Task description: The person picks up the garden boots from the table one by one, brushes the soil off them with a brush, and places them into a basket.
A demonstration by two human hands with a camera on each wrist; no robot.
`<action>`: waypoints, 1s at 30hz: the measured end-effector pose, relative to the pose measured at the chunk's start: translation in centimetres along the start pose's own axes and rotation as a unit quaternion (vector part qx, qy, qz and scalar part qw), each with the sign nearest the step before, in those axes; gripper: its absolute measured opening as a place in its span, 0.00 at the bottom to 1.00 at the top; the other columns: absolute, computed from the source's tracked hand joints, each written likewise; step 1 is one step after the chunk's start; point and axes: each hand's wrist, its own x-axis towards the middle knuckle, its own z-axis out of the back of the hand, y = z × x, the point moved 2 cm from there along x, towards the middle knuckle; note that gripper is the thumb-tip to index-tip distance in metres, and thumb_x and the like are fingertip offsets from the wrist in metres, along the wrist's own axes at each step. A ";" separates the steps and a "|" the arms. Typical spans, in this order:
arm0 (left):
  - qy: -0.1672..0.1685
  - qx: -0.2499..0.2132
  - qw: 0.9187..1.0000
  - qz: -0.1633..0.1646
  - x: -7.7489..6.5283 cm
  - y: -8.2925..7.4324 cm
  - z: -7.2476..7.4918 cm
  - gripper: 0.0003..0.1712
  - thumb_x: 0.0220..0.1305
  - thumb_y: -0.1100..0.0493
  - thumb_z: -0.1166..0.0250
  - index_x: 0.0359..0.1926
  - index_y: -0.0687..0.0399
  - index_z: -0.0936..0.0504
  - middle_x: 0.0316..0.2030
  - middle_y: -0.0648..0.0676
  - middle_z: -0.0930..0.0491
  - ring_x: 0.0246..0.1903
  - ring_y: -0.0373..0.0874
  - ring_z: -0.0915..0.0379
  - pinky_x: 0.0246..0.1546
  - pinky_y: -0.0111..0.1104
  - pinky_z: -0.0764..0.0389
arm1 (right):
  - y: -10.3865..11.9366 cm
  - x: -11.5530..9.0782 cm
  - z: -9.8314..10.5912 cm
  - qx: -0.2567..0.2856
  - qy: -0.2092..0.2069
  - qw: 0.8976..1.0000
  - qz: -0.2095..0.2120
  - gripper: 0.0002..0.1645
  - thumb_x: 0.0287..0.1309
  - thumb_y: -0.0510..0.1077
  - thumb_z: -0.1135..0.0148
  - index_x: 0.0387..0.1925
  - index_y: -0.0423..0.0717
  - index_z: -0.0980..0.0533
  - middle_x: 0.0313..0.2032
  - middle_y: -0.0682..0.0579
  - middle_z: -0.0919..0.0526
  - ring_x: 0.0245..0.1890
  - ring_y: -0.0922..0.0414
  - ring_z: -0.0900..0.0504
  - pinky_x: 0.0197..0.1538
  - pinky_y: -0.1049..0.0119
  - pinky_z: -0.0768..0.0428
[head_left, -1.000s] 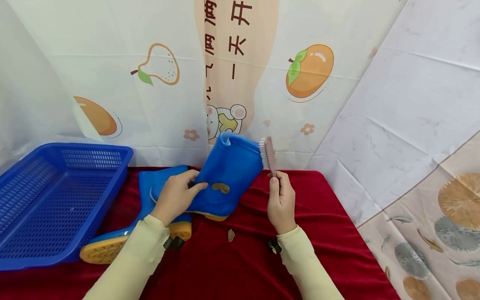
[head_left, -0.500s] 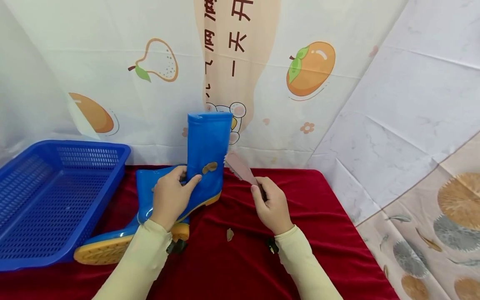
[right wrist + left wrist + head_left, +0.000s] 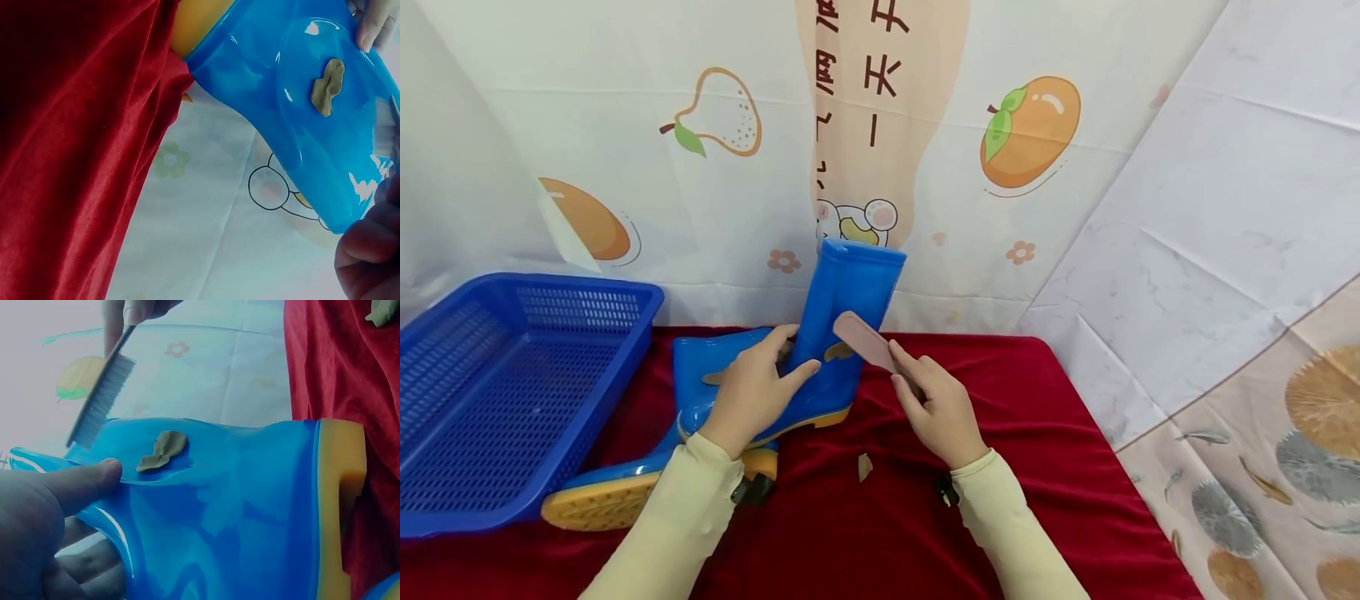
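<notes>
Head view: the left hand (image 3: 752,396) pinches a blue boot (image 3: 831,387) between thumb and fingers, the shaft slightly tilted — a brownish patch (image 3: 165,450) sits on it. Fingers curled, the right hand (image 3: 943,412) holds a pink brush (image 3: 865,342) before the shaft; bristle contact is unclear. Overlapped in view, another boot (image 3: 696,357) lies beside a basket (image 3: 617,387) on the red-draped surface (image 3: 1060,467).

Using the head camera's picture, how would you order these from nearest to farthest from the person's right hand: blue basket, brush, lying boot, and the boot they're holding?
1. Brush: held in the right hand.
2. Held boot: just to the left, gripped by the left hand.
3. Lying boot: farther left, on its side.
4. Blue basket: at the far left.
</notes>
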 end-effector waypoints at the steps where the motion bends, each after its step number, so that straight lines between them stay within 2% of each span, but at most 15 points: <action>1: 0.004 -0.005 1.000 0.001 0.0 -0.1 0.0 0.32 0.73 0.45 0.35 0.71 0.53 0.29 0.60 0.61 0.18 0.57 0.60 0.20 0.57 0.60 0.20 | 0.0 0.0 -0.1 0.001 0.002 1.000 0.005 0.30 0.67 0.37 0.34 0.69 0.49 0.24 0.25 0.58 0.31 0.23 0.66 0.39 0.25 0.75 0.38; 6: 0.006 -0.025 1.000 -0.009 0.0 -0.3 0.0 0.28 0.76 0.47 0.39 0.70 0.55 0.27 0.60 0.60 0.18 0.56 0.58 0.20 0.57 0.56 0.19 | 0.1 0.0 -0.3 0.003 0.008 1.000 0.016 0.29 0.67 0.37 0.34 0.68 0.48 0.24 0.25 0.58 0.30 0.22 0.66 0.40 0.24 0.77 0.40; 11: -0.007 -0.014 0.999 -0.032 0.0 -0.5 0.3 0.23 0.77 0.53 0.38 0.67 0.56 0.24 0.52 0.59 0.14 0.49 0.55 0.17 0.51 0.53 0.15 | 0.1 0.0 -0.4 0.004 0.015 1.000 0.015 0.29 0.67 0.36 0.33 0.69 0.48 0.24 0.24 0.58 0.31 0.23 0.67 0.40 0.24 0.74 0.39; 14: -0.005 -0.004 0.999 -0.037 0.2 -0.7 0.6 0.24 0.77 0.53 0.38 0.67 0.56 0.24 0.52 0.59 0.14 0.49 0.56 0.17 0.52 0.54 0.16 | 0.2 -0.1 -0.5 0.001 0.021 1.000 0.010 0.29 0.66 0.36 0.33 0.68 0.48 0.23 0.24 0.59 0.31 0.23 0.68 0.40 0.23 0.75 0.38; 20: 0.003 0.009 1.000 -0.015 0.3 -0.5 1.1 0.27 0.76 0.52 0.38 0.69 0.57 0.25 0.55 0.61 0.16 0.52 0.58 0.18 0.54 0.56 0.17 | 0.1 0.0 -0.7 -0.005 0.028 0.999 0.018 0.28 0.67 0.36 0.33 0.67 0.47 0.22 0.24 0.59 0.32 0.23 0.68 0.40 0.24 0.75 0.38; 26: 0.017 -0.010 1.000 0.004 0.2 -0.3 1.1 0.32 0.76 0.45 0.39 0.73 0.53 0.30 0.57 0.60 0.17 0.53 0.57 0.19 0.54 0.58 0.18 | 0.4 0.4 -0.4 0.007 0.019 1.000 0.024 0.28 0.66 0.36 0.33 0.67 0.47 0.22 0.24 0.59 0.32 0.22 0.68 0.40 0.23 0.75 0.39; 30: -0.006 -0.037 0.999 0.004 0.1 -0.4 1.2 0.29 0.76 0.46 0.38 0.70 0.53 0.26 0.56 0.59 0.16 0.52 0.56 0.18 0.54 0.57 0.17 | 0.8 0.9 -0.2 0.006 0.023 0.999 0.027 0.28 0.67 0.38 0.33 0.67 0.49 0.23 0.24 0.59 0.32 0.22 0.67 0.39 0.24 0.75 0.38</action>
